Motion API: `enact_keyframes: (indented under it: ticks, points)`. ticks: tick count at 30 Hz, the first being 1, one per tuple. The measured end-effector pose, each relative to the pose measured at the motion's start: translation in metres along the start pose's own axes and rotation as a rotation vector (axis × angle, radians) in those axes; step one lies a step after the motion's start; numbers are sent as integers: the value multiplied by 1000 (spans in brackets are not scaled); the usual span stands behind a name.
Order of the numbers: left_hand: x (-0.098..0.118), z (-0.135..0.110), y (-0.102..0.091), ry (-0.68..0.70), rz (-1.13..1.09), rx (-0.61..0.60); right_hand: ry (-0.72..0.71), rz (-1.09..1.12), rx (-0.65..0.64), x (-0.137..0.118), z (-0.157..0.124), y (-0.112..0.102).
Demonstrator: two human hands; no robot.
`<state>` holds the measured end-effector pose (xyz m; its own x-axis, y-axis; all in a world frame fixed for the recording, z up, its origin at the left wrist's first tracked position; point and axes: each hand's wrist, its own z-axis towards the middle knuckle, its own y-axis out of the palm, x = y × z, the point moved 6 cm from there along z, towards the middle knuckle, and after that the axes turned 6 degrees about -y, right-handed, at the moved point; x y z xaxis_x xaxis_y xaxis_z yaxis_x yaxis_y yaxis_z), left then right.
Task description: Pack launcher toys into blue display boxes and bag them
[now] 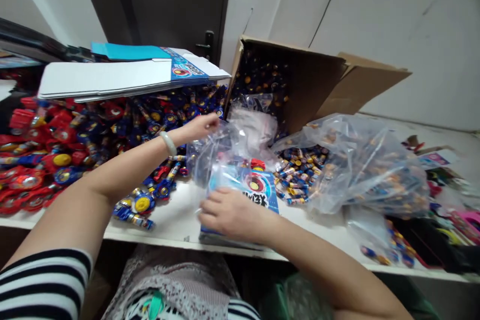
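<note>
My left hand (208,125), with a pale bangle on the wrist, is closed at the upper edge of a clear plastic bag (228,142). Lower down, my right hand (232,214) has its fingers bent and pressed together on the bag's near side. Beneath the bag lies a blue printed box (267,191) with a red and yellow round picture, close to the table's front edge. Something red (258,164) shows at the box's far side, partly covered by plastic. Glare and motion blur hide the bag's exact outline and contents.
Red toys (33,175) and blue toys (123,127) are heaped on the left, under flat printed boxes (112,77). A cardboard box (300,80) of blue pieces stands behind. Small printed tubes (300,170) spill beside a large clear bag (367,170). A phone (422,242) lies at right.
</note>
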<state>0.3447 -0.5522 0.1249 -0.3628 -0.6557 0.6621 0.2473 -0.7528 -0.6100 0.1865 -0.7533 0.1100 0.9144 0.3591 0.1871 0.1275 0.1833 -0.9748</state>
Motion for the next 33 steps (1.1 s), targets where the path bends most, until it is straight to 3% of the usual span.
enact_keyframes:
  ticks: [2, 4, 5, 7, 9, 11, 13, 15, 17, 18, 20, 23, 25, 26, 28, 30, 31, 33]
  points:
    - [-7, -27, -49, -106, -266, 362, 317, -78, 27, 15, -41, -17]
    - [-6, -61, -78, -165, -522, 601, 691, -156, 11, 31, -82, -37]
    - [-1, -75, -81, -166, -590, 619, 838, -193, 23, 35, -96, -49]
    - [14, -98, -75, -153, -654, 556, 999, -272, 145, 38, -106, -74]
    - [28, -114, -62, -128, -676, 451, 1021, -353, 311, 40, -95, -90]
    - [40, -127, -53, -106, -672, 358, 1015, -404, 364, 54, -76, -86]
    - [50, -136, -59, -89, -605, 357, 1054, -333, 205, 79, -62, -60]
    - [64, -144, -78, -35, -453, 494, 1104, -212, 13, 100, -53, -32]
    - [87, -143, -94, 69, -226, 585, 1099, -176, -71, 109, -42, -21]
    - [98, -137, -95, 126, -97, 565, 1071, -198, -70, 108, -34, -23]
    - [112, -118, -85, 196, 180, 413, 1007, -263, -43, 102, -15, -33]
    - [99, -91, -60, 101, 569, 157, 1003, -316, -49, 88, 0, -52]
    - [84, -86, -51, -30, 666, 68, 1048, -310, -123, 87, -8, -56]
    - [81, -86, -49, -47, 647, 83, 1037, -284, -175, 90, -15, -54]
    - [85, -87, -42, 10, 646, 116, 1117, -243, -205, 109, -38, -51]
    - [95, -86, -29, 174, 691, 100, 1160, -208, -135, 135, -57, -47]
    - [95, -83, -23, 189, 730, 68, 1183, -201, -116, 147, -66, -44]
    - [87, -76, -21, 89, 775, 17, 1211, -181, -145, 163, -81, -34]
